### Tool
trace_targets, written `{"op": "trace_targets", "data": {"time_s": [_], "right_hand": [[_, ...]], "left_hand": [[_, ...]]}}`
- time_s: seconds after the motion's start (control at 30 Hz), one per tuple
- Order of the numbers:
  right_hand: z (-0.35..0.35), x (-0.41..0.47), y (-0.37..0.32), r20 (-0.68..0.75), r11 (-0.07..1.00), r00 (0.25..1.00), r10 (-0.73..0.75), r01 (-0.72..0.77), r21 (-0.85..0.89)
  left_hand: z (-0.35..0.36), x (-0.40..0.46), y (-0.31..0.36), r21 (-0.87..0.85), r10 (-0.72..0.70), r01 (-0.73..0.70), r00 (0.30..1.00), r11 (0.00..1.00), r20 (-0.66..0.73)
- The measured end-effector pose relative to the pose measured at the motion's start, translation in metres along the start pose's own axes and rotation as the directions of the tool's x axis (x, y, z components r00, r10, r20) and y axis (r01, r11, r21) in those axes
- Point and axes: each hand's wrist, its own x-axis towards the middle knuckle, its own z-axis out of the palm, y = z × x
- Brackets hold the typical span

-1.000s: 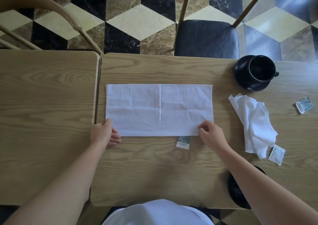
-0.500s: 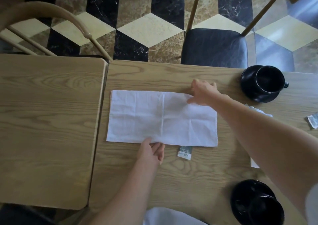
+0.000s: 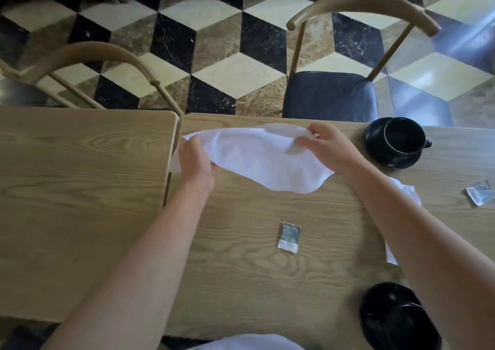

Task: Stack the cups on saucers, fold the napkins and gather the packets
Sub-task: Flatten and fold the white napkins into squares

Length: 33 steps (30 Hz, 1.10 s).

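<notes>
A white napkin [image 3: 257,159] hangs lifted off the wooden table [image 3: 267,282], sagging between my hands. My left hand [image 3: 195,162] grips its left end and my right hand [image 3: 326,146] pinches its far right corner. A second crumpled white napkin [image 3: 404,191] lies under my right forearm, mostly hidden. A black cup on a black saucer [image 3: 396,142] stands at the far right. Another black cup on a saucer [image 3: 393,320] sits at the near right edge. One small packet [image 3: 289,235] lies mid-table and a second packet [image 3: 480,193] lies at the right.
A second wooden table [image 3: 80,202] adjoins on the left with a narrow gap. A chair with a dark seat [image 3: 329,95] stands behind the table, and another chair's curved back [image 3: 93,55] shows at the far left. The floor is patterned tile.
The napkin lay flat and folded in a long rectangle; both hands have since gripped its ends and raised it off the table. The packet it partly covered is fully exposed.
</notes>
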Motion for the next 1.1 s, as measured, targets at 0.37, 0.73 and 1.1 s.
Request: {"op": "trace_targets", "data": {"time_s": [0.37,0.73,1.1], "right_hand": [[0.110,-0.142,0.080,0.127,0.731,0.838,0.530,-0.528,0.433],[0.172,-0.244,0.125,0.285,0.585,0.691,0.664,-0.718,0.379],[0.156,-0.256,0.090,0.171,0.784,0.834,0.525,-0.552,0.286]], "left_hand": [[-0.094,-0.074,-0.111,0.370,-0.548,0.424,0.757,0.827,0.357],[-0.234,-0.122,-0.183,0.563,-0.761,0.583,0.634,0.587,0.137],[-0.254,-0.106,-0.148,0.548,-0.491,0.292,0.831,0.784,0.261]]}}
